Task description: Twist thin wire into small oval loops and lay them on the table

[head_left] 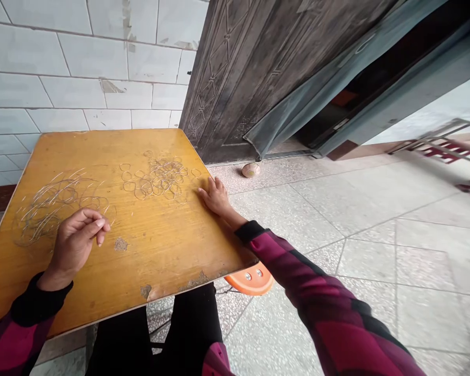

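My left hand (80,237) is raised over the left of the wooden table (172,230), thumb and forefinger pressed together. Anything thin between them is too small to make out. Just beyond it lies a loose tangle of thin, curved wire-like strands (57,196), partly hidden by the hand. At the table's right edge my right hand (216,197) rests with thumb and fingers apart, holding nothing I can see. A pile of small rings of thin wire-like strand (162,176) lies to the left of that hand, with a few single rings around it.
A white tiled wall (97,68) borders the table's far side. To the right stand a dark carved door (235,78) and a grey-blue curtain (297,115). A round object (250,169) sits on the tiled floor. An orange stool (253,281) is partly under the table.
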Tool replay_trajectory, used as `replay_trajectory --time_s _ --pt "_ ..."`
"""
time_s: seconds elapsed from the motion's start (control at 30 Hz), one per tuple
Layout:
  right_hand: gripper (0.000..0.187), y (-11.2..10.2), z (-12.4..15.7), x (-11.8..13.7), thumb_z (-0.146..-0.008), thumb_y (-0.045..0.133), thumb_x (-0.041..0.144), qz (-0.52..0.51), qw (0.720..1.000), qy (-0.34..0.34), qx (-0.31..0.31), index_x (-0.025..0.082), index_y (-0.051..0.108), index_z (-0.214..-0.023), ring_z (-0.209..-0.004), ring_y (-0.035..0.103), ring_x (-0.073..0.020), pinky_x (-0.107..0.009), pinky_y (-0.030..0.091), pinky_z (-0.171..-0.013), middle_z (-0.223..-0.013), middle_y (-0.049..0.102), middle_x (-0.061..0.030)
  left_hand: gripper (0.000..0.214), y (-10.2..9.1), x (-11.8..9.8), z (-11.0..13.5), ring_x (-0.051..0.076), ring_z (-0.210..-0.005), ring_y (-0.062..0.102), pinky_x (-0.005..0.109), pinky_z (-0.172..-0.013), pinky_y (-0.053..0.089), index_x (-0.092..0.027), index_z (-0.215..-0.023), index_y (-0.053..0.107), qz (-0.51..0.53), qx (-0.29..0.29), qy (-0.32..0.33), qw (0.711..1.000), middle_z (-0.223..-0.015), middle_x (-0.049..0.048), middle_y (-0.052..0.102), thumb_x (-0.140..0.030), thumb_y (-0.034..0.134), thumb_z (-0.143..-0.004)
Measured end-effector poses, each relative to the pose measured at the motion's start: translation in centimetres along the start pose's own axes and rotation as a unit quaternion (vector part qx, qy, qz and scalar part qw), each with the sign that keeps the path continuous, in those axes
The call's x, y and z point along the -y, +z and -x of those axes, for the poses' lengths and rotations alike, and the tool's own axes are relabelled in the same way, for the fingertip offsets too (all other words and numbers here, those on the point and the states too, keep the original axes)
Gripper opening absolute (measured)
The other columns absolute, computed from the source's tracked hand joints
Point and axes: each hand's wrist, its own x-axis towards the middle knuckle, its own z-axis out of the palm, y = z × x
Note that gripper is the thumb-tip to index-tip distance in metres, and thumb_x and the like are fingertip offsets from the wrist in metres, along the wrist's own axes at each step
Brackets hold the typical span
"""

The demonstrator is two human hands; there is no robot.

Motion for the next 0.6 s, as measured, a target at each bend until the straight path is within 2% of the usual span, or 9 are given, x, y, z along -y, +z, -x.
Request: replay_trajectory --time_s 0.07,0.13,0.23,0.3,0.4,0.43,0.5,0.57,0.6 --pt "0.067 1.2 -1.9 1.6 -0.092 0.040 0.058 0.007 1.000 -0.002 0.010 0.011 0.040 -0.140 -0.138 0.032 -0.0410 -0.063 0.027 -0.108 -0.147 0.036 -0.0253 0.011 0.2 0.4 0.0 0.008 -0.045 0.050 0.022 -0.046 0.039 -0.017 -0.071 0.059 0.023 0.016 -0.019 0.999 -0.063 0.0001 0.064 -0.023 0.068 -0.072" --pt "0.065 2.5 -4.1 4.4 -0.093 0.039 0.055 -0.004 1.000 -0.004 0.004 0.008 0.042 -0.138 -0.137 0.033 -0.0399 -0.061 0.028 -0.109 -0.145 0.038 -0.0267 0.013 0.2 0.8 -0.1 0.007 -0.044 0.048 0.021 -0.043 0.037 -0.016 -0.071 0.058 0.062 0.025 -0.044 0.997 -0.062 -0.0007 0.062 -0.023 0.069 -0.070" --pt "0.059 3.6 -6.4 8.8 -0.095 0.037 0.052 -0.086 0.995 -0.042 0.006 0.010 0.045 -0.136 -0.135 0.037 -0.0373 -0.059 0.029 -0.109 -0.140 0.045 -0.0245 0.016 0.1 1.3 -0.4 0.006 -0.041 0.046 0.018 -0.041 0.034 -0.017 -0.071 0.056 0.127 0.029 -0.080 0.988 -0.060 -0.0023 0.060 -0.023 0.070 -0.068" --pt "0.059 3.4 -6.3 11.1 -0.094 0.039 0.055 -0.163 0.984 -0.066 -0.002 0.012 0.048 -0.133 -0.134 0.038 -0.0362 -0.059 0.032 -0.108 -0.138 0.047 -0.0220 0.017 0.1 1.5 -0.7 0.005 -0.041 0.045 0.017 -0.040 0.033 -0.017 -0.070 0.055 0.162 0.027 -0.098 0.982 -0.059 -0.0027 0.059 -0.022 0.071 -0.066" --pt "0.058 1.5 -3.4 13.5 -0.087 0.051 0.058 -0.255 0.960 -0.110 -0.024 0.016 0.052 -0.128 -0.131 0.041 -0.0336 -0.054 0.035 -0.108 -0.136 0.050 -0.0184 0.021 0.1 1.6 -0.9 0.004 -0.041 0.043 0.015 -0.040 0.032 -0.017 -0.072 0.055 0.213 0.025 -0.115 0.970 -0.058 -0.0035 0.057 -0.021 0.074 -0.063" --pt "0.054 0.8 -1.9 14.1 -0.087 0.053 0.056 -0.296 0.949 -0.113 -0.014 0.017 0.055 -0.124 -0.126 0.047 -0.0312 -0.051 0.039 -0.104 -0.131 0.055 -0.0165 0.023 0.1 1.6 -1.0 0.003 -0.042 0.043 0.014 -0.040 0.031 -0.017 -0.073 0.055 0.228 0.025 -0.116 0.966 -0.058 -0.0039 0.056 -0.021 0.075 -0.062" --pt "0.042 -0.5 1.5 15.1 -0.088 0.055 0.050 -0.406 0.911 -0.071 0.030 0.020 0.059 -0.116 -0.111 0.058 -0.0252 -0.043 0.048 -0.093 -0.119 0.062 -0.0125 0.024 0.2 1.6 -1.0 0.003 -0.043 0.042 0.015 -0.042 0.033 -0.018 -0.076 0.055 0.242 0.022 -0.105 0.964 -0.059 -0.0044 0.055 -0.021 0.076 -0.062" --pt "0.032 -1.3 4.4 16.1 -0.084 0.062 0.044 -0.528 0.847 0.008 0.065 0.020 0.061 -0.107 -0.092 0.063 -0.0175 -0.032 0.052 -0.081 -0.104 0.066 -0.0071 0.023 0.1 1.7 -0.9 0.004 -0.046 0.044 0.017 -0.045 0.036 -0.018 -0.077 0.056 0.210 0.015 -0.068 0.975 -0.063 -0.0036 0.056 -0.025 0.075 -0.066" --pt "0.028 -1.4 5.5 16.5 -0.082 0.066 0.041 -0.587 0.802 0.055 0.091 0.021 0.061 -0.101 -0.080 0.062 -0.0133 -0.026 0.052 -0.070 -0.096 0.067 -0.0040 0.021 0.1 1.8 -0.8 0.006 -0.048 0.047 0.019 -0.047 0.039 -0.018 -0.078 0.056 0.168 0.011 -0.036 0.985 -0.066 -0.0026 0.058 -0.027 0.074 -0.070"
